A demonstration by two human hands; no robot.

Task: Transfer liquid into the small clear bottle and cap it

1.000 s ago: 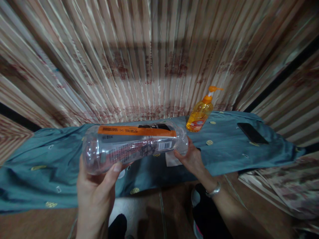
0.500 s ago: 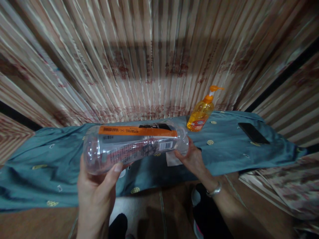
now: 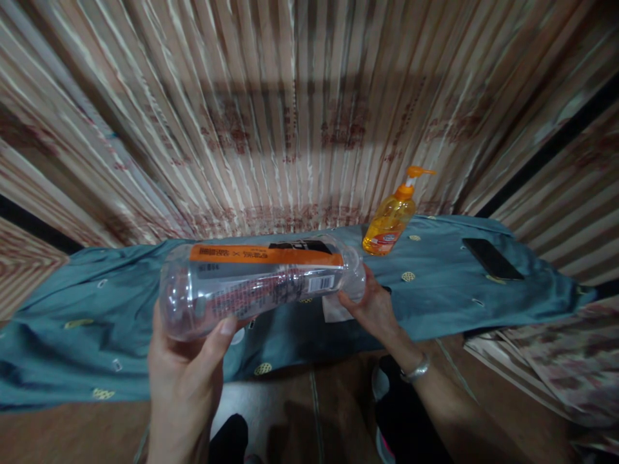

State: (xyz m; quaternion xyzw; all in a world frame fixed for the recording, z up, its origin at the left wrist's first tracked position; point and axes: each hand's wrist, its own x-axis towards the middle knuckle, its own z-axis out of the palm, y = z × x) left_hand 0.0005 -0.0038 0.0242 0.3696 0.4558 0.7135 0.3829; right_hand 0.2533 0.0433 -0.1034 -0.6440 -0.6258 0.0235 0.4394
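Head view: clear plastic bottle [image 3: 258, 283], orange-labelled, held level above teal-clothed tabletop [image 3: 72, 348]. Left hand [image 3: 186, 374] fingers wrapped around its base; right hand [image 3: 374, 309] fingers curled on neck end. Behind: orange soap dispenser [image 3: 389, 222], black phone [image 3: 492, 259].

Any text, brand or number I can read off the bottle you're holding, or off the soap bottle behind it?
Clear plastic bottle, orange band and printed label: text and barcode there, too blurred to read.
Orange pump soap bottle, red-and-white label: too small to read.
Black phone: no text visible.
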